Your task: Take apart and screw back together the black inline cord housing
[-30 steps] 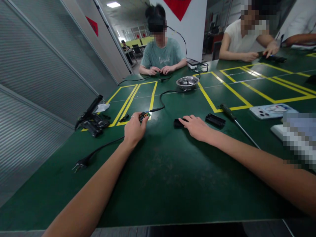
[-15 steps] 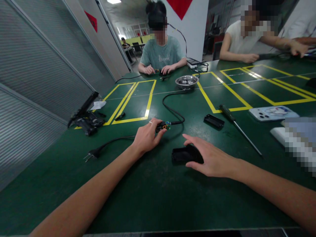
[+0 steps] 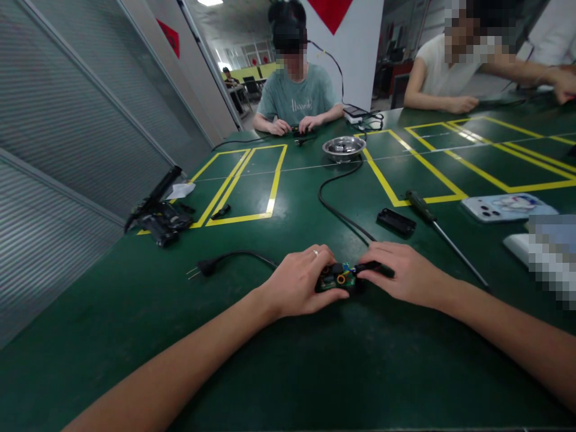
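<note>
My left hand (image 3: 303, 279) is closed around a green circuit board (image 3: 335, 279) with copper ring coils, thumb along its near edge. Just to its right, my right hand (image 3: 400, 270) pinches the black end of a cable (image 3: 377, 268), where thin coloured wires run into the board. A black plastic shell seems to lie under the board, mostly hidden by the board and fingers. From behind my right hand the black cord (image 3: 337, 207) curves away toward the metal bowl. A two-pin plug (image 3: 207, 267) on another cord lies left of my left hand.
A black cover (image 3: 396, 222), a screwdriver (image 3: 445, 240) and a phone (image 3: 508, 207) lie to the right. Farther off stands a metal bowl (image 3: 344, 149). Black parts in bags (image 3: 164, 222) sit at the left edge. Two people work across the table.
My left hand has brought the board right and nearer, over where the black shell lay. My right hand has left the shell and closed on the cable end. The plug was dragged right.
</note>
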{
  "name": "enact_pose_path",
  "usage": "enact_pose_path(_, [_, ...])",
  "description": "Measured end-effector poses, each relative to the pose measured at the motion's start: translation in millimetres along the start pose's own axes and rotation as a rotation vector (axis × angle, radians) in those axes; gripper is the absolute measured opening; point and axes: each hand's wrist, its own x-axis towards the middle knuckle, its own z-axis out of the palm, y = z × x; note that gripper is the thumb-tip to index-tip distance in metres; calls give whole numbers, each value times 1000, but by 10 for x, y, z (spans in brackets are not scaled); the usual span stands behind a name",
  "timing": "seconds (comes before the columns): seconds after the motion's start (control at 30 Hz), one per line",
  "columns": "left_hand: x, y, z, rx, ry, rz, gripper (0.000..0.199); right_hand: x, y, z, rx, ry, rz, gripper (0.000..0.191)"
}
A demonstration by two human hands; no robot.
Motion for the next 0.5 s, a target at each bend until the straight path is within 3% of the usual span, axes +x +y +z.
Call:
enact_pose_path(0.07, [18,-39,-11,-29,-91,49,56,-5,-14,6,18,1,24,24])
enact_pose_path(0.13, [27,-84,-9,-32,-124,69,54,-1,-30,-4,31,0,36,23])
enact_pose_path(0.23, [28,-125,15,-14,-107,45,43,12,-43,-30,34,-13,78,24])
enact_pose_path(0.5, [43,-162,41,21,-114,101,40,17,-31,-47,17,-72,101,16])
